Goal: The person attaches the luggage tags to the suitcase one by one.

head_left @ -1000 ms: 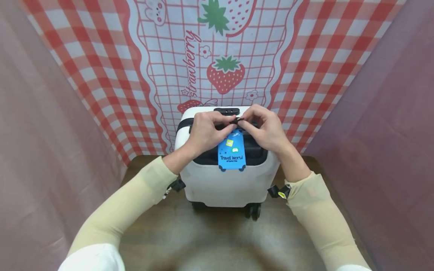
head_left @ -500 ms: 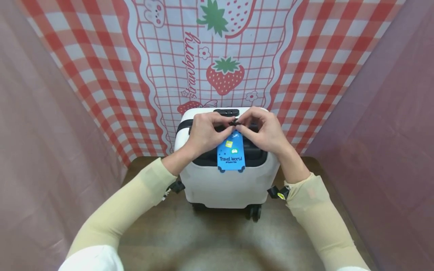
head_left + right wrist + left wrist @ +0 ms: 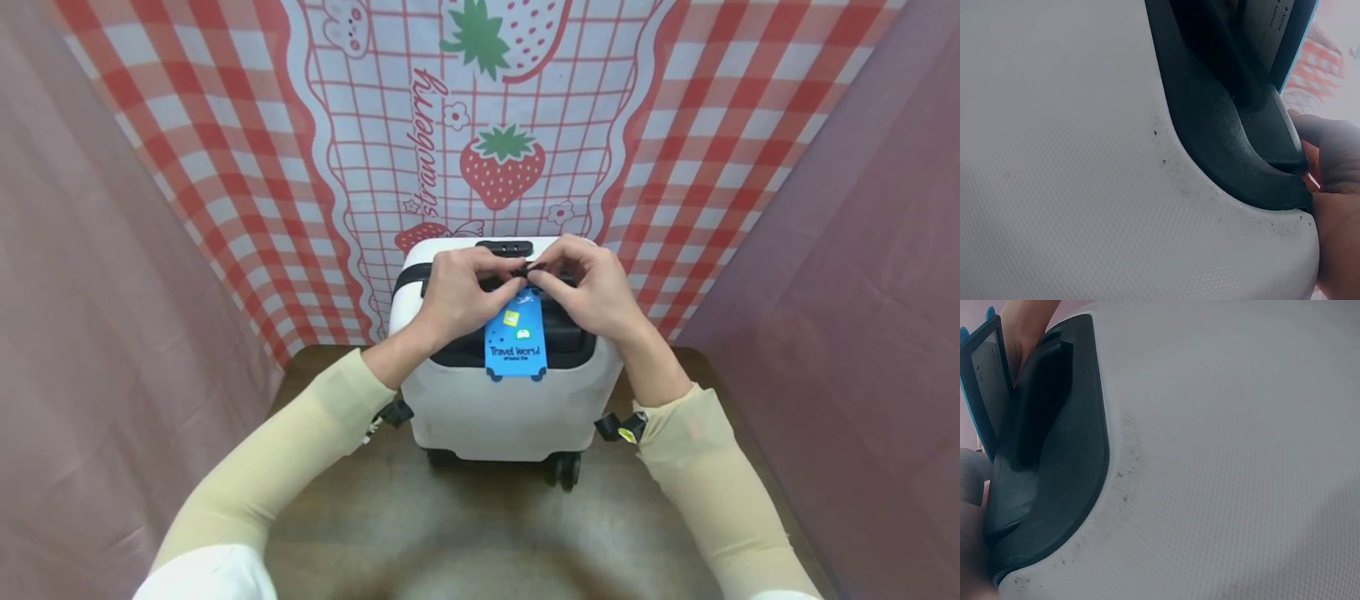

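A white suitcase stands upright, with a black handle recess at its upper front. A blue luggage tag printed "Travel World" hangs down over that recess. Above the tag, my left hand pinches a small black strap between thumb and fingers. My right hand pinches the same strap from the other side, the fingertips of both hands almost meeting. In the right wrist view the back of the luggage tag shows a white card with name and address lines. Fingertips mostly cover the strap.
The suitcase stands on a brown wooden table, on black wheels. A dark combination lock sits on its top. Behind hangs a red-and-white checked strawberry cloth; pinkish curtains close off both sides.
Both hands stay at the strap above the tag. The right fingertips have shifted slightly along it, and the tag has swung a touch to the right.
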Available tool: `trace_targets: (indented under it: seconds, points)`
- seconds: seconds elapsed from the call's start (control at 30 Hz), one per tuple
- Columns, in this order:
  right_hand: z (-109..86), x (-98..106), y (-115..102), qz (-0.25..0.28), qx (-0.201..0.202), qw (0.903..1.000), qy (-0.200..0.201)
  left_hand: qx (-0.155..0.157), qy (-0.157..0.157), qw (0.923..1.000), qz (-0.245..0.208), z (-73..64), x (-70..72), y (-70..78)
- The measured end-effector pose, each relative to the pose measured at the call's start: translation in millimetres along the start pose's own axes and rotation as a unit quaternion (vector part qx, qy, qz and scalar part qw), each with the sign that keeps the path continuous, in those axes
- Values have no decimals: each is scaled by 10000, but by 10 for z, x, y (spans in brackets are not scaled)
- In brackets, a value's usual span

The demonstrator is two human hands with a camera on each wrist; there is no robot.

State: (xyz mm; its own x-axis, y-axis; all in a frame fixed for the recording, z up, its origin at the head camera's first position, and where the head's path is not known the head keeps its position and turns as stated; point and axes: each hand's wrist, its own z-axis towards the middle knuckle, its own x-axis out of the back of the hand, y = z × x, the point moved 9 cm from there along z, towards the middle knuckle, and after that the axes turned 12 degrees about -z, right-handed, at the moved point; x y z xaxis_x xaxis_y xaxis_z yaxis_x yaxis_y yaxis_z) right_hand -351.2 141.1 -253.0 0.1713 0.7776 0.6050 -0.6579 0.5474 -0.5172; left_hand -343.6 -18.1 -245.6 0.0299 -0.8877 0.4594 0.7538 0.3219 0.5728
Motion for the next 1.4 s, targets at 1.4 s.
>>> trace_targets:
  seconds: [1.4]
  points:
    - [0,9,21,197,-5,9998,48,-153,23,9998,135,20,0,18]
